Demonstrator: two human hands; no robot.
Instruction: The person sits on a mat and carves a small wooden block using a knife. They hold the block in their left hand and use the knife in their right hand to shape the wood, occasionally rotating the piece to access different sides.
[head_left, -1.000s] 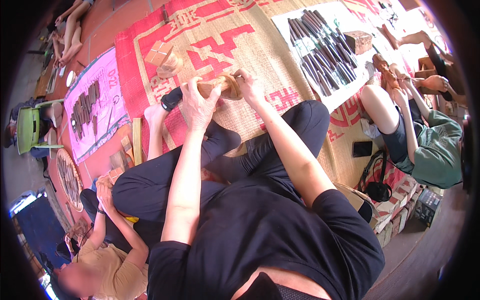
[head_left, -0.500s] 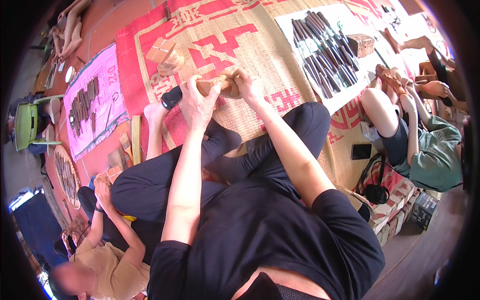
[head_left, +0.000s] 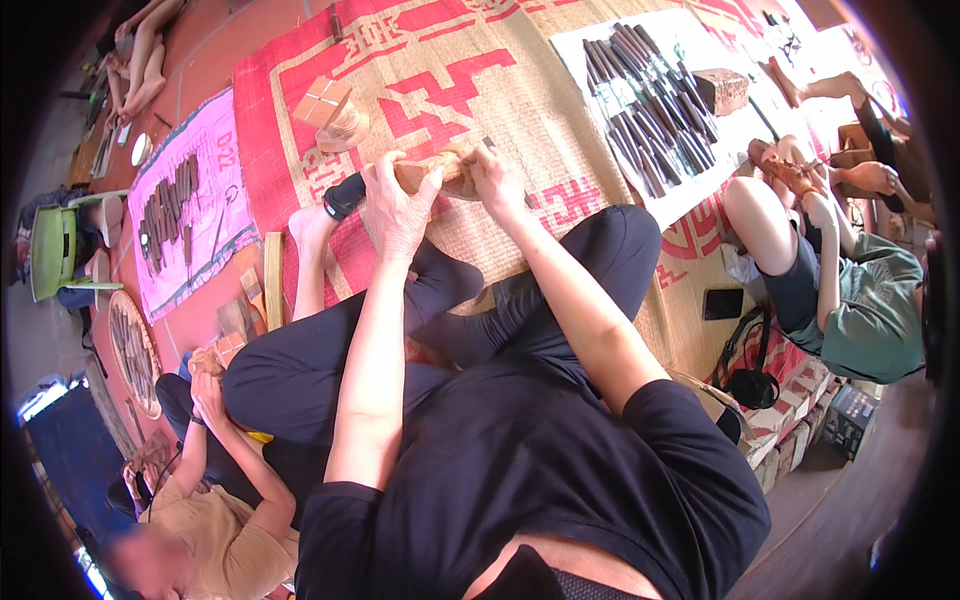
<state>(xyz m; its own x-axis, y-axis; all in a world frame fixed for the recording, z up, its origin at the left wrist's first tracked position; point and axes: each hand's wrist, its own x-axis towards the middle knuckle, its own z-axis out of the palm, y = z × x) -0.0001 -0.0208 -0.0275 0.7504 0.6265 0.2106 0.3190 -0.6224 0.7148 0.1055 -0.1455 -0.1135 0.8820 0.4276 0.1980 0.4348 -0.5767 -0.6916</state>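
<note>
My left hand (head_left: 396, 205) is closed around the left part of a light-brown carved wooden piece (head_left: 455, 172), held above the mat in front of my crossed legs. At the piece's right end, my right hand (head_left: 497, 182) is closed round a slim dark carving tool (head_left: 488, 143). One end of the tool pokes out above my fingers, and a thin dark length shows beside the hand. Its working tip is hidden, and I cannot tell whether it touches the wood. Some of the wooden piece is covered by my fingers.
A partly carved wooden block (head_left: 340, 125) stands on the red-and-tan woven mat (head_left: 540, 90). Dark carving tools (head_left: 650, 110) lie on a white cloth at the right, others on a pink cloth (head_left: 215, 225) at the left. Co-workers sit on both sides; a phone (head_left: 722, 304) lies by my right knee.
The dark tool now shows in my right hand, which has turned slightly and shifted a little to the right. My left hand and the wooden piece stay nearly in place.
</note>
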